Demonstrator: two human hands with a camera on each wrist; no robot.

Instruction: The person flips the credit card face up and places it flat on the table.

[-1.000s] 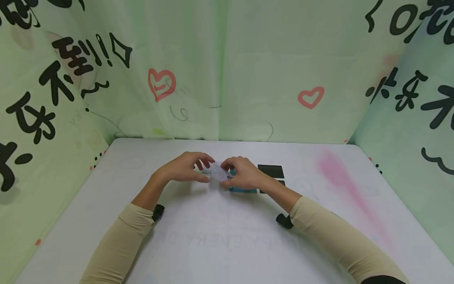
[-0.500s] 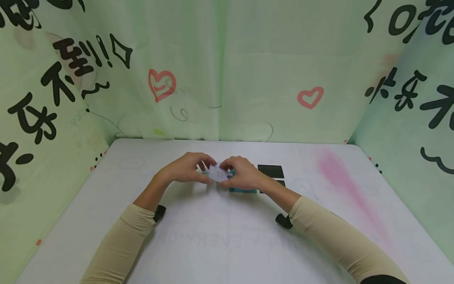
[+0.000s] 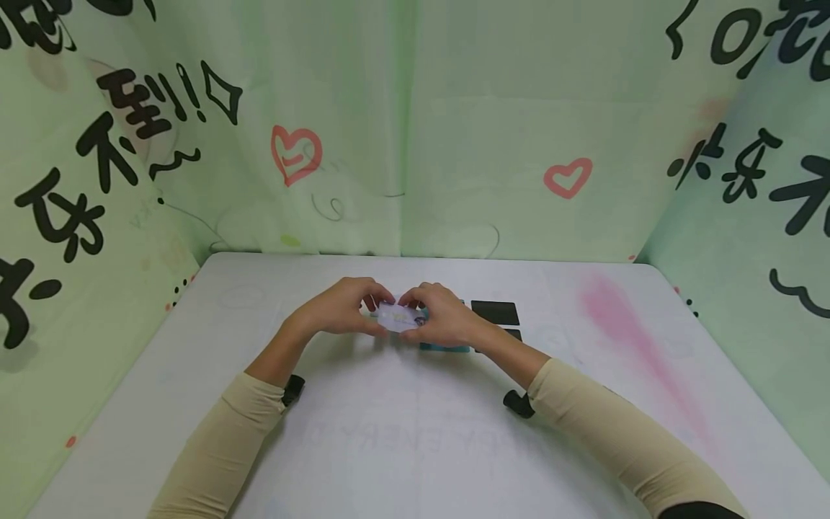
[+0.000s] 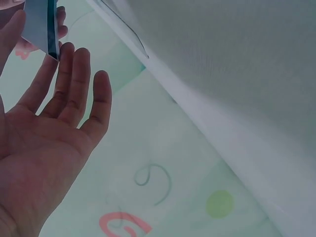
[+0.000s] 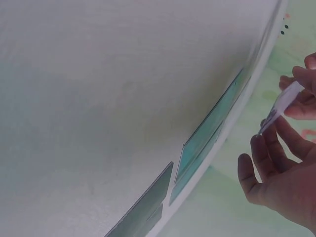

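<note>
A small white plastic card [image 3: 397, 317] with a faint print and a dark patch near its right end is held up between both hands over the table. My left hand [image 3: 340, 308] pinches its left end, thumb at the near edge and fingers at the far edge. At the opposite end my right hand [image 3: 446, 318] grips it the same way. The left wrist view shows the card [image 4: 37, 27] with a dark teal strip along one edge, above the left palm [image 4: 44, 153]. Seen steeply from the side, the card [image 5: 282, 104] slants between the hands in the right wrist view.
Behind the right hand lie teal cards [image 3: 444, 348], partly covered by it. Beside them are two black cards [image 3: 496, 313] in a column. The white table [image 3: 415, 440] ends at a green printed curtain [image 3: 480, 144] at the back.
The card, blurred and tilted a second ago, has turned more level with its printed face toward the head view. The left fingers have closed in on its left end; the right hand barely shifted.
</note>
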